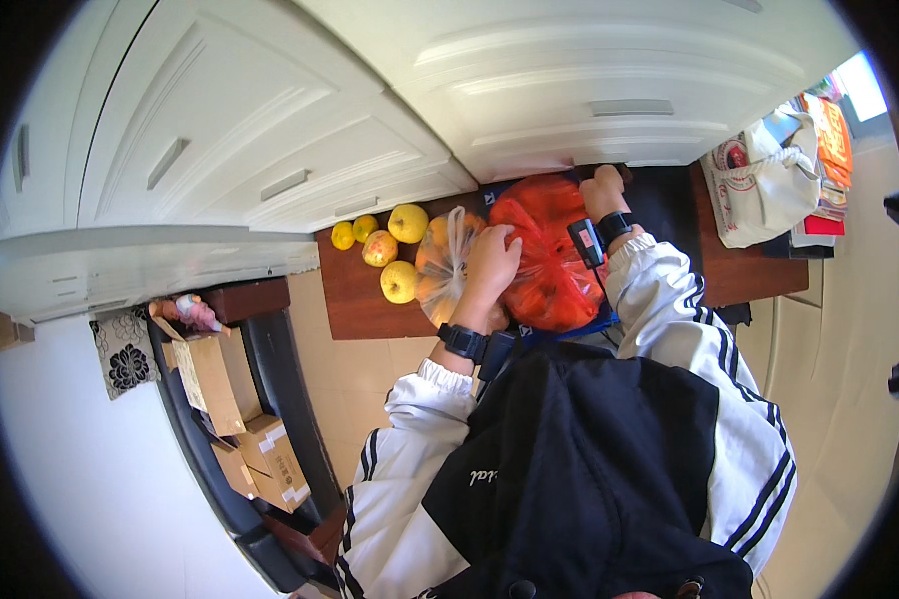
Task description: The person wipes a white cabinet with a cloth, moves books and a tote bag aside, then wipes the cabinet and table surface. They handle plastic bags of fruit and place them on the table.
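Note:
A thin red plastic bag [557, 285], bulging with contents I cannot make out, rests on a brown wooden tabletop [355, 299]. Left of it stands a clear plastic bag [438, 262] of orange-yellow round fruit, its top gathered. My left hand [493, 264] lies where the two bags meet, fingers curled against the red one; what they pinch, if anything, is hidden. My right hand [603, 192] reaches to the red bag's far right edge, close to the cabinet front, its fingertips hidden. Beside the clear bag are yellow apples [408, 223], a reddish apple [380, 249] and small yellow-orange citrus [343, 236].
White cabinets [529, 70] border the table's far side. A white tote bag [764, 190] and stacked items sit at the right end. Lower left, a dark bench [282, 364] carries cardboard boxes [275, 459] and a doll [198, 313]. Each wrist wears a black strapped device.

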Demonstrator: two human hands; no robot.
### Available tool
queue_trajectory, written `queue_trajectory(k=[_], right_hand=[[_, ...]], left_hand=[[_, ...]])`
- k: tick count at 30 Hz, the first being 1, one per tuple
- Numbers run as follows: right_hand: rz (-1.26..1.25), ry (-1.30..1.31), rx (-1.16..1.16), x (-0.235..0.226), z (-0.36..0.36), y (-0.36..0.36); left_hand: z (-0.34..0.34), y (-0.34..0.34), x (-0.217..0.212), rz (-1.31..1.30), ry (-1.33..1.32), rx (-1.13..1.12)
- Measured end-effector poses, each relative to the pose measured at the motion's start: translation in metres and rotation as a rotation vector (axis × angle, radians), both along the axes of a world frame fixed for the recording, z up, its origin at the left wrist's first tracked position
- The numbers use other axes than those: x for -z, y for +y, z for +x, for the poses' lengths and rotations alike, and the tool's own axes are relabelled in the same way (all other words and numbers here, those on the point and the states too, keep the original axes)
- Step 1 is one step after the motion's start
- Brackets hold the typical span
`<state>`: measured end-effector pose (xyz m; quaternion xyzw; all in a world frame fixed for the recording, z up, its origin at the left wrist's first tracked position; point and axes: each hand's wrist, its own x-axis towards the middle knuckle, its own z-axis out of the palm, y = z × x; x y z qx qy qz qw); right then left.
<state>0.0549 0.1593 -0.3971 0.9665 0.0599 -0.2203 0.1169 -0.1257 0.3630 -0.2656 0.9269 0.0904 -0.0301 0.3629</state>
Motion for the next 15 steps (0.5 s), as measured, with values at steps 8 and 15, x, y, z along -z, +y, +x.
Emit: queue_trajectory(k=[8, 15], right_hand=[[0.110, -0.124, -0.132, -0.028, -0.020, 0.043], [0.042, -0.189, -0.111, -0.028, -0.029, 0.086]], left_hand=[[-0.020, 0.027, -0.004, -0.108, -0.073, -0.082], [-0.034, 0.058, 0.008, -0.169, -0.110, -0.182]])
